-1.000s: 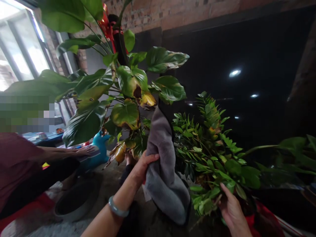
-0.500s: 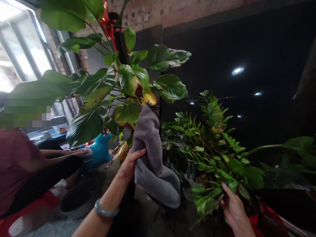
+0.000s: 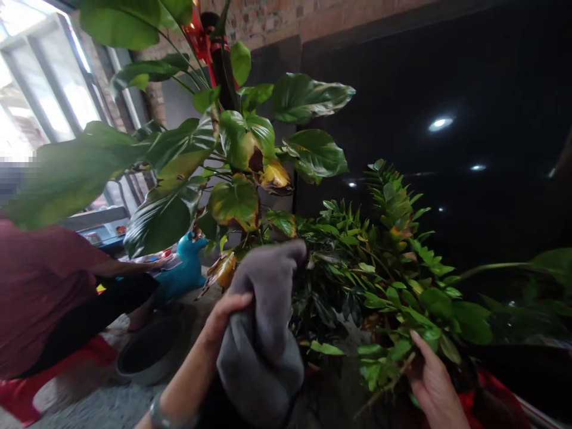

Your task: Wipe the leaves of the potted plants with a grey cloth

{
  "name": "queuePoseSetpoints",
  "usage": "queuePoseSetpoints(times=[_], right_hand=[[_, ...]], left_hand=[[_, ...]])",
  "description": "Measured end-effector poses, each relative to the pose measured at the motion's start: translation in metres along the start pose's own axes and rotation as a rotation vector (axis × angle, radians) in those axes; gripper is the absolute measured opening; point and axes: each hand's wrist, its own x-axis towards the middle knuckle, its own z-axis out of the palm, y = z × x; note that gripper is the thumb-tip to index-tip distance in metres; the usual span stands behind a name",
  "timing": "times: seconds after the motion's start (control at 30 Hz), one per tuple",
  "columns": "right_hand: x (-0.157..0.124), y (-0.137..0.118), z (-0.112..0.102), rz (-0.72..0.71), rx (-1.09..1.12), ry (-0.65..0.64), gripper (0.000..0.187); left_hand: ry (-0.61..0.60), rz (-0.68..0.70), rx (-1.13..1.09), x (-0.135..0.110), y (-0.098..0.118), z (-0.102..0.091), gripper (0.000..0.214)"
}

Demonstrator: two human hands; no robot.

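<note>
Cloth (image 3: 263, 339), grey and bunched, sits low in the middle, gripped by the left hand (image 3: 226, 310), whose fingers curl over its left edge; its top fold rises against the lower leaves. A bangle (image 3: 158, 416) circles that wrist at the bottom edge. Low at the right, the right hand (image 3: 433, 387) lies under a frond (image 3: 393, 357) of small green leaves, fingers against its leaves and thin stem; whether they close around it I cannot tell. Left of the cloth a grey bowl (image 3: 149, 351) stands on the floor, with a blue toy (image 3: 185, 271) behind it. A person in a red top (image 3: 40, 286) crouches at the far left, one arm stretched towards the toy. Above the cloth rises a plant (image 3: 236, 149) with broad leaves, some yellowed, tied with a red ribbon (image 3: 201, 30). Behind are a brick wall (image 3: 313, 18) and a bright window (image 3: 40, 89).
</note>
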Motion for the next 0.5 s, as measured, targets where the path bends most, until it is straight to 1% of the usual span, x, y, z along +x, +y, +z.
queuePoseSetpoints(times=[0.03, 0.07, 0.1, 0.13, 0.17, 0.2, 0.23, 0.27, 0.3, 0.33, 0.37, 0.4, 0.43, 0.5], right_hand=[[0.000, 0.000, 0.001, 0.002, 0.006, 0.000, 0.042], [0.000, 0.001, 0.002, 0.001, 0.007, 0.001, 0.041], [0.000, 0.001, 0.003, -0.004, 0.005, 0.002, 0.041], [0.000, 0.002, 0.003, -0.008, 0.000, 0.000, 0.041], [0.000, 0.002, 0.003, -0.009, -0.006, -0.005, 0.041], [0.001, 0.002, 0.002, -0.007, -0.013, -0.010, 0.041], [0.001, 0.002, 0.000, -0.005, -0.018, -0.014, 0.042], [0.002, 0.002, -0.001, -0.002, -0.021, -0.015, 0.042], [0.002, 0.002, -0.003, 0.001, -0.020, -0.014, 0.043], [0.003, 0.001, -0.005, 0.004, -0.018, -0.007, 0.043], [0.004, 0.001, -0.007, 0.005, -0.018, 0.001, 0.042], [0.005, 0.001, -0.008, 0.002, -0.022, 0.002, 0.041], [0.006, 0.001, -0.010, -0.004, -0.028, -0.004, 0.040], [0.008, 0.001, -0.011, -0.015, -0.040, -0.014, 0.037]], left_hand=[[0.043, 0.056, -0.041, 0.009, 0.008, 0.008, 0.038], [0.087, 0.095, -0.069, 0.017, 0.010, 0.014, 0.034], [0.135, 0.102, -0.073, 0.024, 0.005, 0.019, 0.032], [0.176, 0.082, -0.053, 0.028, -0.007, 0.021, 0.030], [0.204, 0.039, -0.012, 0.030, -0.023, 0.020, 0.030], [0.214, -0.045, 0.050, 0.028, -0.043, 0.016, 0.029], [0.181, -0.119, 0.112, 0.023, -0.064, 0.009, 0.029], [0.111, -0.200, 0.155, 0.016, -0.083, 0.000, 0.028], [-0.006, -0.297, 0.184, 0.007, -0.099, -0.009, 0.028], [-0.105, -0.367, 0.196, -0.003, -0.108, -0.018, 0.030], [-0.175, -0.399, 0.188, -0.011, -0.110, -0.024, 0.034], [-0.228, -0.397, 0.164, -0.018, -0.105, -0.028, 0.037], [-0.254, -0.359, 0.129, -0.021, -0.094, -0.028, 0.041], [-0.239, -0.208, 0.042, -0.019, -0.060, -0.020, 0.044]])
